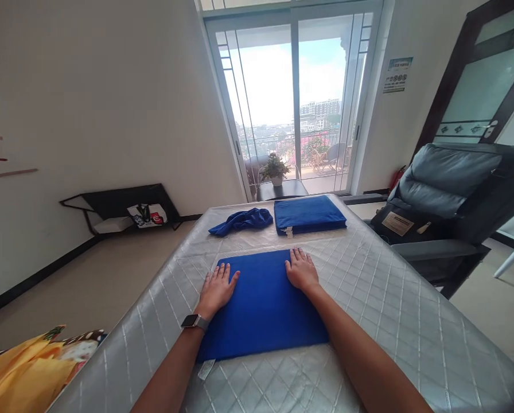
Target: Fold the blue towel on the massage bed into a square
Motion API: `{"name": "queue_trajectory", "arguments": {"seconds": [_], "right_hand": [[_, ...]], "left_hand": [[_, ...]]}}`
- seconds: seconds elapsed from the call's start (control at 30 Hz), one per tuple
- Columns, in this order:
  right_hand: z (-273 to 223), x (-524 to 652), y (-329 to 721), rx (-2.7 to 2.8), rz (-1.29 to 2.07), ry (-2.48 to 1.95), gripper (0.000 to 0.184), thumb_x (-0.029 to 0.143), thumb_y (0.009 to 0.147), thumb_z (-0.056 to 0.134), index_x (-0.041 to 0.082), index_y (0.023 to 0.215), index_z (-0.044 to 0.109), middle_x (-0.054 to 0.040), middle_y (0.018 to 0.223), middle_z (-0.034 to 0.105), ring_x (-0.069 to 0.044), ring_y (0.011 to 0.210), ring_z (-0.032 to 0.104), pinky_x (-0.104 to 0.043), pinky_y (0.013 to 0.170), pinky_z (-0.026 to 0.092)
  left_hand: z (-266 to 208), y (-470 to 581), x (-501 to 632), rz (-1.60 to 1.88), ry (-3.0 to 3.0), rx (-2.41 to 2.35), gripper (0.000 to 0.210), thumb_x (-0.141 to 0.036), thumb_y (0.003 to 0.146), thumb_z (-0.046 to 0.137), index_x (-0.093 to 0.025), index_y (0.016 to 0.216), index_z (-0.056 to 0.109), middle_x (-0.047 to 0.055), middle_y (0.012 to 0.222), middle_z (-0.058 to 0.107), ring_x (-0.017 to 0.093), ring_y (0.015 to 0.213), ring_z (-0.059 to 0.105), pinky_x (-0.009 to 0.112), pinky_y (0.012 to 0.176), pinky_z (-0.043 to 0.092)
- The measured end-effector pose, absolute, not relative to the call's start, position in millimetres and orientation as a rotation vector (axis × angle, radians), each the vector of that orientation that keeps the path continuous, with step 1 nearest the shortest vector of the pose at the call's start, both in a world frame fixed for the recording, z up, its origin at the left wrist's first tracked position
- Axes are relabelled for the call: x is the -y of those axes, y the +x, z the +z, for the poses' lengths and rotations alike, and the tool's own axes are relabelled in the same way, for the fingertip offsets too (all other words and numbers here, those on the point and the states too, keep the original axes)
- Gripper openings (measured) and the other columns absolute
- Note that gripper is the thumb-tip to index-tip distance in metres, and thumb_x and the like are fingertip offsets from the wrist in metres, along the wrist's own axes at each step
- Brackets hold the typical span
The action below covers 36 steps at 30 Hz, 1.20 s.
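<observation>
Quilted silver mattress (369,298), bright rm w/ balcony door (295,97); both hands, left (216,289) & right (301,269), spread flat on blue towel (263,307), prob. folded.

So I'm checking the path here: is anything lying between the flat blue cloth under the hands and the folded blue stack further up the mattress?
Nothing visible does. Both the left hand and right hand rest flat on the cloth; only bare mattress lies between it and the stack. The crumpled cloth sits left of the stack, off that line.
</observation>
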State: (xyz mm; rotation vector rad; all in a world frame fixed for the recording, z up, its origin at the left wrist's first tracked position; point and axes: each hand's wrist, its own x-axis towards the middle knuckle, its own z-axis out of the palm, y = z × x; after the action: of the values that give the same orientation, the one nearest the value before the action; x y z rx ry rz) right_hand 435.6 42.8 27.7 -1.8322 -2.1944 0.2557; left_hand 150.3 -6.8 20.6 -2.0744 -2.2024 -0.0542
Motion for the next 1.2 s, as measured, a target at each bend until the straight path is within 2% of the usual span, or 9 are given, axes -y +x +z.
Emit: {"name": "queue_trajectory", "arguments": {"seconds": [0.07,0.13,0.23,0.37,0.53,0.67,0.83,1.07,1.2], "right_hand": [[26.8,-42.5,435.6,2.188,0.259,-1.813,0.064,0.040,0.102,0.023,0.007,0.158,0.029,-0.0122,0.165,0.024,-0.024,0.153,0.017,-0.042,0.123,0.007],[25.8,-42.5,436.4,2.183,0.255,-1.796,0.064,0.039,0.102,0.024,0.008,0.158,0.029,-0.0126,0.165,0.024,-0.024,0.153,0.017,-0.043,0.123,0.007],[24.4,-42.0,439.4,2.197,0.239,-1.779,0.062,0.036,0.102,0.026,0.009,0.158,0.029,-0.0122,0.166,0.022,-0.024,0.153,0.016,-0.043,0.123,0.008],[24.8,-41.0,442.7,2.262,0.247,-1.760,0.061,0.028,0.099,0.033,0.011,0.158,0.030,-0.0100,0.166,0.021,-0.023,0.154,0.015,-0.040,0.123,0.010],[29.3,-40.9,439.9,2.181,0.242,-1.810,0.061,0.037,0.102,0.027,0.010,0.156,0.034,-0.0099,0.165,0.026,-0.023,0.153,0.019,-0.041,0.123,0.011],[29.7,-43.3,437.1,2.193,0.237,-1.839,0.062,0.038,0.102,0.025,0.012,0.157,0.032,-0.0086,0.165,0.026,-0.022,0.153,0.018,-0.040,0.123,0.011],[28.3,-47.2,436.4,2.221,0.246,-1.853,0.062,0.038,0.101,0.025,0.012,0.158,0.031,-0.0088,0.165,0.026,-0.023,0.152,0.018,-0.041,0.122,0.011],[26.0,-48.7,436.7,2.225,0.247,-1.862,0.062,0.039,0.102,0.025,0.012,0.158,0.030,-0.0082,0.166,0.024,-0.022,0.153,0.017,-0.040,0.122,0.010],[27.7,-48.5,435.4,2.227,0.227,-1.888,0.063,0.040,0.102,0.025,0.011,0.158,0.029,-0.0083,0.166,0.024,-0.023,0.153,0.018,-0.040,0.122,0.011]], "left_hand": [[25.7,169.8,0.5,-0.108,-2.075,2.165,0.076,-0.055,0.103,0.015,-0.001,0.150,0.039,0.025,0.157,0.037,0.037,0.148,0.031,0.057,0.120,0.022],[28.8,205.6,-8.9,-0.174,-2.150,2.096,0.079,-0.057,0.103,0.014,0.003,0.149,0.039,0.027,0.156,0.037,0.035,0.149,0.031,0.052,0.122,0.023],[26.2,274.7,-26.0,-0.236,-2.384,1.887,0.073,-0.055,0.104,0.011,-0.009,0.152,0.038,0.015,0.159,0.039,0.024,0.150,0.030,0.041,0.123,0.025],[16.7,326.9,-42.1,-0.291,-2.574,1.736,0.066,-0.050,0.105,0.008,-0.017,0.152,0.040,0.009,0.160,0.039,0.021,0.150,0.030,0.043,0.122,0.028],[26.0,253.6,-36.6,-0.276,-2.214,2.249,0.072,-0.061,0.101,0.017,-0.017,0.154,0.038,0.007,0.162,0.035,0.022,0.151,0.027,0.043,0.124,0.022],[43.7,138.2,0.2,-0.331,-1.749,2.618,0.078,-0.056,0.100,0.017,-0.002,0.152,0.036,0.022,0.161,0.032,0.034,0.151,0.026,0.055,0.122,0.020],[61.7,59.9,52.2,-0.525,-1.586,2.563,0.071,-0.047,0.101,0.019,0.004,0.144,0.044,0.026,0.157,0.037,0.034,0.151,0.026,0.049,0.122,0.021],[58.4,131.4,44.9,-0.761,-2.092,2.158,0.049,-0.041,0.100,0.036,-0.014,0.135,0.058,0.012,0.148,0.055,0.022,0.140,0.046,0.036,0.118,0.035],[54.1,219.2,13.7,-0.821,-2.407,1.940,0.051,-0.043,0.101,0.036,-0.013,0.137,0.057,0.014,0.148,0.054,0.023,0.141,0.045,0.038,0.119,0.035]]}}
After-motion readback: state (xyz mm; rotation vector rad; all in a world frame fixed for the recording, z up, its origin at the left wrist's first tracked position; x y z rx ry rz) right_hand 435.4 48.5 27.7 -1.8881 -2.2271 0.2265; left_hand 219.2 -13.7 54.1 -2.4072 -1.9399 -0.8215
